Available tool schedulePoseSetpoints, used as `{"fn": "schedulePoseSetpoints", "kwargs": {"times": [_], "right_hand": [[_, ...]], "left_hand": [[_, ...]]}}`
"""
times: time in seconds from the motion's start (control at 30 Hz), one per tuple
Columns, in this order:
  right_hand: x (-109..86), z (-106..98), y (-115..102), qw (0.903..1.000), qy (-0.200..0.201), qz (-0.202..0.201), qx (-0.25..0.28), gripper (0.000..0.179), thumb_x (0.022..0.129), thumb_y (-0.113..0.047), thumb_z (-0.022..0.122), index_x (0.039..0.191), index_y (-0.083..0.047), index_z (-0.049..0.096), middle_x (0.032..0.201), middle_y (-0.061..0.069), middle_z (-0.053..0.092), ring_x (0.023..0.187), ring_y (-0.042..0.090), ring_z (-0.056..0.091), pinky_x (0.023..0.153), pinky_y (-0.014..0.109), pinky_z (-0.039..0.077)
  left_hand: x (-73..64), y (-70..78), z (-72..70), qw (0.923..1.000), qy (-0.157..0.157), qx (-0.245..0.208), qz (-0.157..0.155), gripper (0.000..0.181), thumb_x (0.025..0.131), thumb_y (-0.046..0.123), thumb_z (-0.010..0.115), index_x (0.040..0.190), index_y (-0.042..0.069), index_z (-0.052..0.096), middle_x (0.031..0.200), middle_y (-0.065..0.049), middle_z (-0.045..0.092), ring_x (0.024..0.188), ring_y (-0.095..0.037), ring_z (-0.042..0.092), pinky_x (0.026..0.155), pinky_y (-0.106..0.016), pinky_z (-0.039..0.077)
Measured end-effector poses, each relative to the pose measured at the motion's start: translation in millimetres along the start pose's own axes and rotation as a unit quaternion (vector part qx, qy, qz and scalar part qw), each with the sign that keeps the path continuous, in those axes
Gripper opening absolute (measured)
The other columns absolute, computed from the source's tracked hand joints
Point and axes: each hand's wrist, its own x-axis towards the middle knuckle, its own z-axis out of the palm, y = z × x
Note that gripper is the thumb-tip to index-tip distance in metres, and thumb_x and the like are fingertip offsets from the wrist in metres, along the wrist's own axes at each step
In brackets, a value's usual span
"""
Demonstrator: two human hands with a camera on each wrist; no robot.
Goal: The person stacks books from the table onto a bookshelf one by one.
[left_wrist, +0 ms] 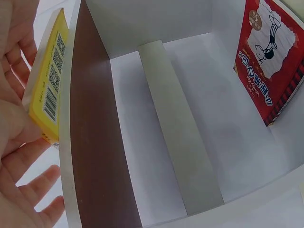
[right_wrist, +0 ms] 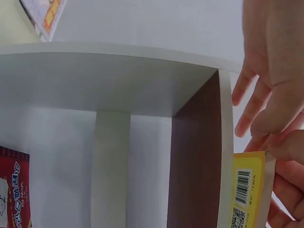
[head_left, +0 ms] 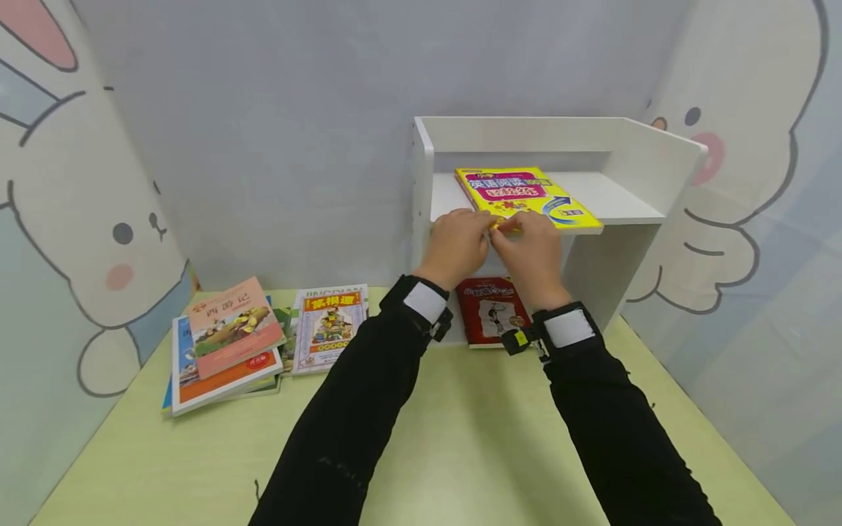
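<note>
Behind the table stands a plain grey back wall (head_left: 263,146), smooth and without pattern. The left wall (head_left: 39,351) is pale blue-green, and on it is printed a big white cartoon rabbit (head_left: 99,241) with pink ear and pink cheek. The right wall (head_left: 789,351) is pale blue and carries another white cartoon animal (head_left: 730,88), outlined in dark grey. The table (head_left: 421,453) has a light yellow-green top. Toward its right rear is a white desktop shelf (head_left: 526,131), with an upper board (head_left: 612,193) whose underside looks brown in both wrist views. The light is soft, and a weak shadow (head_left: 506,409) lies on the table before the shelf.
</note>
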Motion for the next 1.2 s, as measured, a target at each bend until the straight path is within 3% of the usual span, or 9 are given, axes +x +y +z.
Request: {"fn": "schedulePoseSetpoints", "kwargs": {"times": [0.2, 0.3, 0.4, 0.5, 0.7, 0.8, 0.93, 1.2], "right_hand": [[-3.8, -18, 12, 0.9989, -0.026, 0.014, 0.035, 0.021, 0.086, -0.012, 0.068, 0.091, 0.008, 0.066, 0.100, 0.021, 0.067, 0.100, 0.034, 0.058, 0.083, 0.043, 0.045], [-1.7, -28, 17, 0.9984, -0.042, 0.013, 0.035, 0.021, 0.087, -0.014, 0.067, 0.091, 0.007, 0.066, 0.103, 0.020, 0.067, 0.099, 0.032, 0.058, 0.079, 0.039, 0.044], [1.7, -36, 22, 0.9975, -0.063, 0.000, 0.031, 0.020, 0.087, -0.015, 0.066, 0.093, 0.004, 0.067, 0.103, 0.019, 0.067, 0.097, 0.031, 0.058, 0.075, 0.038, 0.042], [2.2, -43, 28, 0.9950, -0.092, -0.011, 0.036, 0.021, 0.087, -0.015, 0.066, 0.101, 0.001, 0.068, 0.102, 0.017, 0.067, 0.095, 0.029, 0.057, 0.075, 0.038, 0.042], [2.0, -58, 37, 0.9902, -0.134, -0.034, 0.019, 0.023, 0.089, -0.012, 0.065, 0.108, -0.001, 0.071, 0.103, 0.016, 0.068, 0.093, 0.027, 0.057, 0.071, 0.036, 0.037], [4.7, -61, 40, 0.9910, -0.124, -0.048, -0.016, 0.022, 0.089, -0.010, 0.063, 0.107, 0.000, 0.073, 0.106, 0.019, 0.068, 0.095, 0.031, 0.058, 0.070, 0.036, 0.037], [9.0, -60, 47, 0.9923, -0.105, -0.036, -0.056, 0.021, 0.091, -0.010, 0.064, 0.107, 0.000, 0.074, 0.110, 0.020, 0.067, 0.101, 0.034, 0.060, 0.072, 0.039, 0.040], [14.6, -63, 56, 0.9891, -0.116, -0.009, -0.090, 0.022, 0.092, -0.015, 0.065, 0.105, 0.002, 0.072, 0.115, 0.022, 0.066, 0.104, 0.037, 0.057, 0.077, 0.046, 0.041]], "left_hand": [[-2.6, 4.6, -4.5, 0.9992, -0.005, -0.030, 0.027, 0.033, 0.097, 0.014, 0.050, 0.125, 0.013, 0.067, 0.123, 0.002, 0.067, 0.119, -0.017, 0.057, 0.102, -0.032, 0.043], [0.8, 2.2, -6.5, 0.9988, -0.012, -0.024, 0.041, 0.034, 0.096, 0.012, 0.051, 0.127, 0.011, 0.065, 0.127, 0.000, 0.065, 0.122, -0.019, 0.056, 0.103, -0.033, 0.042], [6.8, -4.8, -7.8, 0.9985, -0.047, 0.010, 0.027, 0.041, 0.096, 0.013, 0.051, 0.137, 0.010, 0.057, 0.141, -0.004, 0.054, 0.132, -0.023, 0.047, 0.106, -0.038, 0.040], [11.6, -12.3, -7.7, 0.9939, -0.101, 0.046, -0.004, 0.050, 0.097, 0.018, 0.051, 0.146, 0.011, 0.045, 0.154, -0.006, 0.036, 0.142, -0.027, 0.031, 0.110, -0.046, 0.035], [12.2, -18.4, -12.8, 0.9853, -0.161, 0.047, -0.034, 0.059, 0.096, 0.027, 0.054, 0.151, 0.015, 0.038, 0.161, -0.005, 0.017, 0.148, -0.029, 0.010, 0.113, -0.057, 0.022], [12.5, -18.7, -20.3, 0.9828, -0.177, 0.045, -0.031, 0.058, 0.095, 0.032, 0.057, 0.148, 0.016, 0.041, 0.160, -0.005, 0.023, 0.148, -0.030, 0.009, 0.113, -0.061, 0.016], [12.1, -18.9, -25.6, 0.9814, -0.184, 0.050, -0.020, 0.055, 0.096, 0.035, 0.056, 0.147, 0.018, 0.041, 0.155, -0.003, 0.036, 0.147, -0.031, 0.017, 0.114, -0.061, 0.011], [3.5, -14.9, -21.1, 0.9840, -0.173, 0.041, 0.010, 0.054, 0.099, 0.034, 0.052, 0.150, 0.019, 0.039, 0.153, -0.003, 0.038, 0.145, -0.035, 0.022, 0.116, -0.056, 0.010]]}}
